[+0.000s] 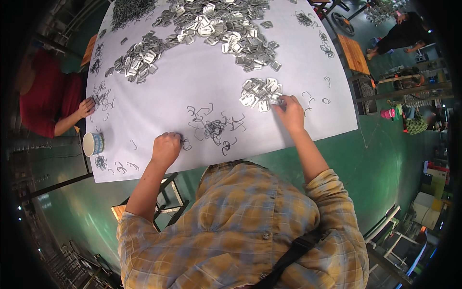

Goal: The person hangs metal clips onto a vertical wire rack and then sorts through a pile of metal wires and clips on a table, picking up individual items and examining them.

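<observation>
My right hand is at the right edge of a small pile of flat silver metal buckles, its thumb and fingers closed on one buckle there. My left hand rests as a loose fist on the white table, fingers curled under; whatever it holds is hidden. Just right of that fist lie a few bent dark wire pieces. Between my hands is a tangled heap of bent wire hooks, with loose ones scattered around it.
Large heaps of metal buckles cover the far side of the white table. A paper cup stands near the left edge. A person in red reaches in from the left to more wire hooks. A wooden stool stands at right.
</observation>
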{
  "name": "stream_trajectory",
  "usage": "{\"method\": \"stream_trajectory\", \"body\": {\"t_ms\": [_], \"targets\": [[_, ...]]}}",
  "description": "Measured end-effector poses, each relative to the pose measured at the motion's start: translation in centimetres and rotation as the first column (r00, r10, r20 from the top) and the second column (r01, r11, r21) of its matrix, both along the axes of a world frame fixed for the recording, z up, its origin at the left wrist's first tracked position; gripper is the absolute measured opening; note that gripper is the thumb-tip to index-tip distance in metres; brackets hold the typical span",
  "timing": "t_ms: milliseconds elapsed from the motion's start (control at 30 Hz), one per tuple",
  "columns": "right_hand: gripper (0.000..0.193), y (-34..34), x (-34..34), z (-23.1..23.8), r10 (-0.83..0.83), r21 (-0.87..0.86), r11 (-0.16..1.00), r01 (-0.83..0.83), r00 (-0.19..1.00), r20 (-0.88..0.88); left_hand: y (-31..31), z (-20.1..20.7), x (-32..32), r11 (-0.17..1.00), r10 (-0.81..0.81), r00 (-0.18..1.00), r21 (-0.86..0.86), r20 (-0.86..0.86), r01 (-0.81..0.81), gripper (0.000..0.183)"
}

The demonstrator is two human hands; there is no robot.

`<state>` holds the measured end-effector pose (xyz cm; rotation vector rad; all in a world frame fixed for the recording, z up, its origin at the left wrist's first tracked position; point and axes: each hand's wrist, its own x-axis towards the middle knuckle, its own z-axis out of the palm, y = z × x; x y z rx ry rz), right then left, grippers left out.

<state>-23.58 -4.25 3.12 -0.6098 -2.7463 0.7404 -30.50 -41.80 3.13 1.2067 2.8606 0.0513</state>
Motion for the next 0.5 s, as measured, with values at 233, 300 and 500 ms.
{"method": "stream_trajectory", "body": {"t_ms": [233, 300, 500], "targets": [[0.034, -3.0, -0.8, -1.1, 0.150, -0.013, 0.989, -0.151, 0.988, -0.030, 4.3, 3.8, -0.8, 0.877, 0.238, 0.871, 0.290, 0.430, -0.383, 0.012], [0.033, -2.9, -1.1, -1.4, 0.072, -0.084, 0.994, -0.075, 0.997, -0.040, 6.5, 3.7, -0.6, 0.793, 0.162, 0.808, 0.413, 0.566, -0.448, 0.013], [0.028, -2.0, 0.0, 1.0, 0.084, -0.426, 0.902, -0.072, 0.996, 0.008, 14.8, 4.5, 0.8, 0.593, -0.229, 0.841, 0.755, 0.491, -0.279, 0.012]]}}
